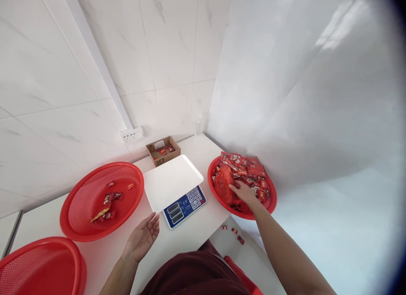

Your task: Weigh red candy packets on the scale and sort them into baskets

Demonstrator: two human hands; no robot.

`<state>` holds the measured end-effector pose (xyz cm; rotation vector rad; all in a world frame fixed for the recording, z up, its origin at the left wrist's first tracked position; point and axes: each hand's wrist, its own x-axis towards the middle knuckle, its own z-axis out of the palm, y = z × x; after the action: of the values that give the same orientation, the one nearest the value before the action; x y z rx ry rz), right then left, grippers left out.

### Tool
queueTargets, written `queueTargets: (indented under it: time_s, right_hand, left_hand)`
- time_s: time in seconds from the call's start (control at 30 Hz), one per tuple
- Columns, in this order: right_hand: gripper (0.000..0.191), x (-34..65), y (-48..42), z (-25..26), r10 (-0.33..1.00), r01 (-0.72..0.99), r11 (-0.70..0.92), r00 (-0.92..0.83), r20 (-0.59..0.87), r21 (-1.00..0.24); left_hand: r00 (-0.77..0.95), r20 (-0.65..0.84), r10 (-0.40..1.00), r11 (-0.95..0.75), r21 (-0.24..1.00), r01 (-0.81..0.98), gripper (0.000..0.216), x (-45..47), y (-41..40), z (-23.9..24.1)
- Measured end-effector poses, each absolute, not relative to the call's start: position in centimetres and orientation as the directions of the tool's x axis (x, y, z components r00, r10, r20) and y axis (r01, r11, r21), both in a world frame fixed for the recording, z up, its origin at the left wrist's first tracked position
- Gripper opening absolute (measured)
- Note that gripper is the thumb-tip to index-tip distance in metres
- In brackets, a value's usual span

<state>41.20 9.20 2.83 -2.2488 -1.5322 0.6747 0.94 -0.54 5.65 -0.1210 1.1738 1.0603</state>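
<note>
My right hand [243, 192] is at the full red basket [272, 198] on the right, its fingers closed on a thin red plastic bag [223, 186]. Many small red wrapped packets [250, 170] fill that basket around the bag. My left hand [144, 236] hovers palm up, with loosely curled fingers and nothing in it. Just beyond it are the white tray [171, 178] of a digital scale and the scale's blue keypad panel [184, 205]. What the bag contains, if anything, I cannot make out.
Left of the scale, a red basket [65, 214] holds a few packets; another red basket [74, 261] is nearer me. A cardboard box [155, 157] with packets stands behind the scale, below a wall socket [132, 135]. Several packets [234, 231] lie below the white table's [187, 238] right edge.
</note>
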Motion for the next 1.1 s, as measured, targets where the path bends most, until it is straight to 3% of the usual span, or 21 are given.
queueTargets:
  time_s: [0.07,0.13,0.23,0.43,0.67,0.77,0.87,1.1]
  right_hand:
    - [0.053,40.2,9.0,2.1,0.939,0.844,-0.339,0.278,-0.202,-0.414]
    - [0.04,39.7,8.9,1.8,0.942,0.881,-0.328,0.278,-0.188,-0.342]
    - [0.031,39.7,9.1,2.1,0.946,0.886,-0.319,0.278,-0.166,-0.337]
    - [0.046,39.6,9.0,2.5,0.929,0.82,-0.368,0.305,-0.21,-0.438]
    - [0.02,39.1,9.2,2.1,0.921,0.611,-0.381,0.311,-0.233,-0.694]
    - [0.02,40.0,9.2,3.4,0.899,0.279,-0.4,0.307,-0.313,-0.873]
    - [0.016,40.9,8.8,5.3,0.872,-0.132,-0.391,0.264,-0.413,-0.911]
    - [0.027,42.1,6.7,8.9,0.894,-0.281,-0.395,0.104,-0.437,-0.875]
  left_hand:
    - [-0.014,-0.791,0.612,0.539,0.43,-0.725,0.015,1.0,-0.6,5.7]
    - [-0.016,-0.79,0.613,0.54,0.434,-0.721,0.014,0.9,-0.7,5.7]
    - [-0.018,-0.789,0.614,0.538,0.435,-0.722,0.015,0.8,-0.9,5.6]
    - [-0.016,-0.798,0.602,0.546,0.426,-0.721,0.017,1.0,-1.0,5.4]
    - [0.012,-0.786,0.618,0.557,0.427,-0.712,0.015,1.4,-0.6,5.6]
    - [0.008,-0.788,0.616,0.56,0.431,-0.708,0.015,1.2,-0.7,5.5]
    - [0.001,-0.796,0.605,0.566,0.43,-0.703,0.014,1.1,-0.8,5.2]
    - [0.03,-0.788,0.615,0.583,0.429,-0.69,0.014,1.6,-0.7,5.2]
